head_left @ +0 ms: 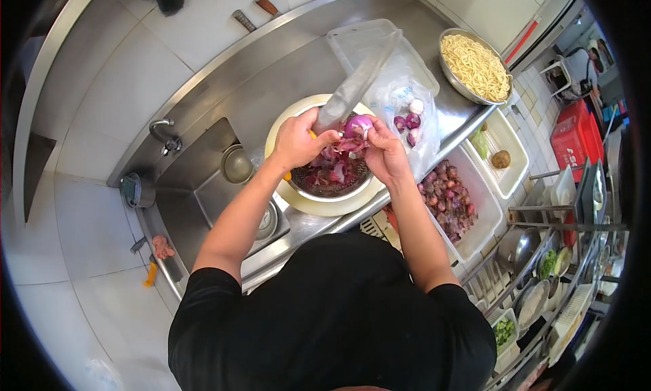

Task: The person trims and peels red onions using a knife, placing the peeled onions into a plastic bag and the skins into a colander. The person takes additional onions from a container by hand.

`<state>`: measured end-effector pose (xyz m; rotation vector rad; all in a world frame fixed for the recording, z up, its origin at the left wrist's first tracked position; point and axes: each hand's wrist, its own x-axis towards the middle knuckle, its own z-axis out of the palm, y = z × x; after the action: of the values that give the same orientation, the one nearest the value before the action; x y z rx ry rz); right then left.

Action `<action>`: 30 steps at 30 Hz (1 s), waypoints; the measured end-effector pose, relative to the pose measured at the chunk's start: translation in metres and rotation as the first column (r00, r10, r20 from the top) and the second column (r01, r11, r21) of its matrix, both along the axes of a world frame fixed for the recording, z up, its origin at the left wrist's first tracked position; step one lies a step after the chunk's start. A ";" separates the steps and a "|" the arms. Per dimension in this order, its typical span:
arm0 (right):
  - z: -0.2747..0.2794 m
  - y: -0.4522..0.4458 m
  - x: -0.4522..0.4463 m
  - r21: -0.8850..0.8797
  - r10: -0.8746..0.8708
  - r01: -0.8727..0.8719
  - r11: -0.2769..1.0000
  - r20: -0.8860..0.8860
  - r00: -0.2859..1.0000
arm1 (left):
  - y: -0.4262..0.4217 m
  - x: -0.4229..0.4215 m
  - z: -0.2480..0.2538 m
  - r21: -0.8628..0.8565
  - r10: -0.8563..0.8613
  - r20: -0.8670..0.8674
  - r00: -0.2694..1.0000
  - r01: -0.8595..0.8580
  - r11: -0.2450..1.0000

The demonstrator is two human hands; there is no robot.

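Note:
My left hand is closed around the yellow handle of a large knife, its broad blade pointing up and away from me. The thumb reaches toward a peeled purple onion, which my right hand pinches in its fingertips. Loose reddish skin hangs beneath the onion. Both hands are over a metal bowl holding dark onion skins, and this bowl rests on a round cream board. To the right, several peeled onions lie on a clear plastic bag.
A bowl of noodles stands at the counter's far right. Below the counter edge are a white crate of unpeeled onions and a tray. At left is a sink with a faucet. Shelving stands at right.

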<state>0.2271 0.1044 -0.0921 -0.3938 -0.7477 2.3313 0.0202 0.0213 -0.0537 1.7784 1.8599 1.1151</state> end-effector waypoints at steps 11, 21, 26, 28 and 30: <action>-0.006 0.002 0.000 0.281 -0.117 0.072 0.957 0.146 0.982 | 0.009 0.003 0.021 -0.054 -0.115 -0.069 0.991 0.111 0.992; 0.000 0.013 0.017 0.046 -0.144 0.139 0.989 0.130 0.981 | -0.002 -0.020 0.003 -0.079 0.043 0.017 0.999 -0.041 0.996; -0.003 0.011 0.011 0.080 -0.104 0.094 0.992 0.137 0.985 | 0.004 -0.019 -0.023 -0.013 0.018 -0.057 0.998 -0.019 1.000; 0.000 0.003 -0.001 0.110 -0.159 0.139 0.984 0.191 0.969 | 0.007 0.004 -0.014 -0.055 0.067 0.034 0.997 -0.065 0.996; -0.002 0.001 -0.006 0.148 -0.189 0.156 0.977 0.242 0.952 | 0.006 0.012 -0.010 -0.079 0.069 0.119 0.990 -0.060 0.995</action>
<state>0.2207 0.1055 -0.0944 -0.6834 -0.9390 2.0791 0.0324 0.0273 -0.0638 1.5836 1.8725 1.1347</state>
